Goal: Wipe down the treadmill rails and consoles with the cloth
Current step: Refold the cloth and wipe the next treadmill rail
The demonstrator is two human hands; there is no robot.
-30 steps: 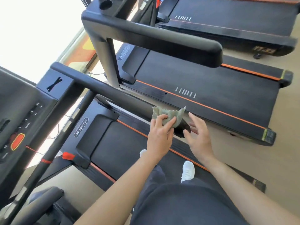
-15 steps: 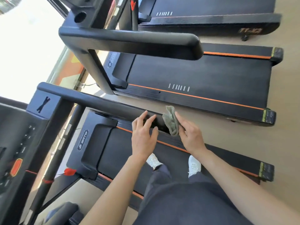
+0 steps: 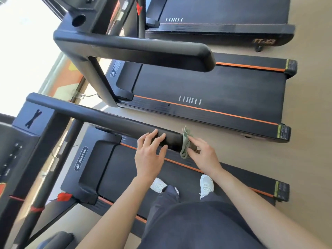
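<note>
Cloth now at rail end

The person wears dark slate-blue clothing that fills the near middle of the view. Where the top ends and the trousers begin cannot be told. The trouser legs crease in soft folds above white lace-up trainers, the left shoe and the right shoe. The left forearm and right forearm are bare, as are the left hand and right hand.
</note>
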